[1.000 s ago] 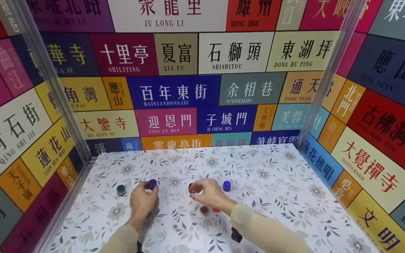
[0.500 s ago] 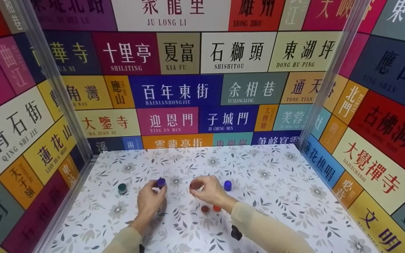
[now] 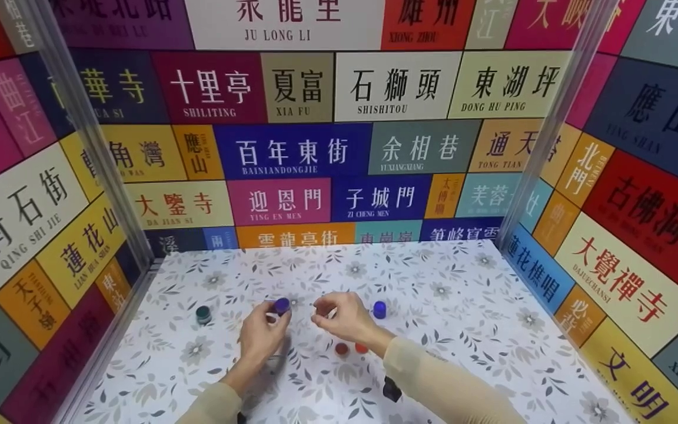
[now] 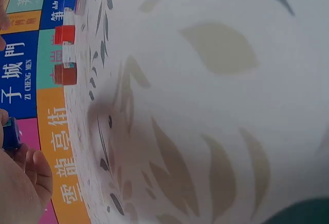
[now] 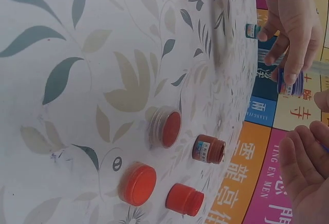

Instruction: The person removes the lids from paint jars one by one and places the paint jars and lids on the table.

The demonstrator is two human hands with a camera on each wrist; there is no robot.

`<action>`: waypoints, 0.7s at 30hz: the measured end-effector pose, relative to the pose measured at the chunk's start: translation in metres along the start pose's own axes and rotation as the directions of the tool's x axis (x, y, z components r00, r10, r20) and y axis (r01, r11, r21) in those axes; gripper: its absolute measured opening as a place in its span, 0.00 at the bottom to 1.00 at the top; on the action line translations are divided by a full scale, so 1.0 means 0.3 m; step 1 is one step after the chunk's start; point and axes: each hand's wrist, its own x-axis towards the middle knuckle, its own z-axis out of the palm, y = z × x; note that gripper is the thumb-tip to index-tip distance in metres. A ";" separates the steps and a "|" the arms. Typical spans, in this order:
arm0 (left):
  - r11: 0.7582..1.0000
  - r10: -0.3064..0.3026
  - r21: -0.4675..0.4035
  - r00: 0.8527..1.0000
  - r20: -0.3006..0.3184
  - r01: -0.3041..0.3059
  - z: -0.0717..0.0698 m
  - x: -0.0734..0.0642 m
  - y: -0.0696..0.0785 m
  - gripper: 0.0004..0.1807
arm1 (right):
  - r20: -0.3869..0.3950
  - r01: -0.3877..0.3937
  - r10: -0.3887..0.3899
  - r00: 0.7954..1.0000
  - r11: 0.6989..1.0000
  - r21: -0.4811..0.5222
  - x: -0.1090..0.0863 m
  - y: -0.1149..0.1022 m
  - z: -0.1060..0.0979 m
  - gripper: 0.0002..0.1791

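My left hand (image 3: pixel 262 333) pinches a small purple-topped paint jar (image 3: pixel 282 304) between thumb and fingers, held up over the table. The right wrist view shows a label on this jar (image 5: pixel 289 82). Facing it, my right hand (image 3: pixel 345 315) has its fingers bent and thumb apart; nothing shows between them. Below the right hand lie a brown-red piece (image 3: pixel 342 349) and an orange-red piece (image 3: pixel 361 348). Beyond these, in the right wrist view, a brown jar (image 5: pixel 208 149) and an orange-red jar (image 5: pixel 185 199) stand, hidden behind my right hand in the head view.
A dark green jar (image 3: pixel 203 314) stands left of my left hand. Right of my right hand is a blue jar (image 3: pixel 379 310). The table (image 3: pixel 451 359) has a leaf-and-flower cover. Walls (image 3: pixel 292 150) of coloured name panels rise behind and on both sides.
My left hand has moved right with the purple-topped jar, closer to my right hand. The right hand has shifted slightly left, and the red bit seen at its fingertips no longer shows.
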 end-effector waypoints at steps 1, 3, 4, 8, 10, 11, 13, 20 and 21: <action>1.000 0.000 -0.004 1.000 0.006 0.000 0.002 -0.004 0.009 0.17 | -0.001 0.003 -0.003 1.000 1.000 -0.001 0.001 -0.002 0.000 0.09; 1.000 0.020 -0.011 1.000 0.010 -0.020 0.007 -0.011 0.024 0.16 | -0.001 0.012 -0.012 1.000 1.000 0.000 0.004 -0.006 0.001 0.11; 0.999 0.029 -0.015 0.999 0.015 -0.028 0.009 -0.015 0.030 0.16 | 0.000 0.015 -0.015 1.000 1.000 0.002 0.004 -0.008 0.001 0.11; 0.998 0.067 -0.010 0.998 0.013 -0.066 0.017 -0.028 0.047 0.14 | -0.002 0.013 -0.013 1.000 1.000 0.000 0.009 -0.015 0.005 0.13; 0.996 0.083 -0.013 0.996 0.011 -0.083 0.022 -0.034 0.054 0.15 | 0.001 0.005 -0.005 1.000 1.000 0.003 0.010 -0.017 0.006 0.14; 0.995 0.098 -0.011 0.995 0.006 -0.098 0.024 -0.038 0.057 0.16 | 0.000 0.002 -0.002 1.000 1.000 0.007 0.011 -0.018 0.007 0.15; 0.992 0.130 -0.011 0.992 -0.004 -0.130 0.030 -0.044 0.063 0.17 | 0.000 -0.010 0.010 1.000 1.000 0.014 0.013 -0.022 0.006 0.18; 0.979 0.204 0.025 0.979 0.020 -0.204 0.054 -0.065 0.096 0.16 | 0.016 -0.097 0.097 0.995 0.995 -0.011 0.018 -0.040 -0.003 0.23; 0.977 0.210 0.027 0.977 0.024 -0.210 0.059 -0.067 0.101 0.15 | 0.016 -0.109 0.109 0.994 0.994 -0.017 0.019 -0.041 -0.005 0.22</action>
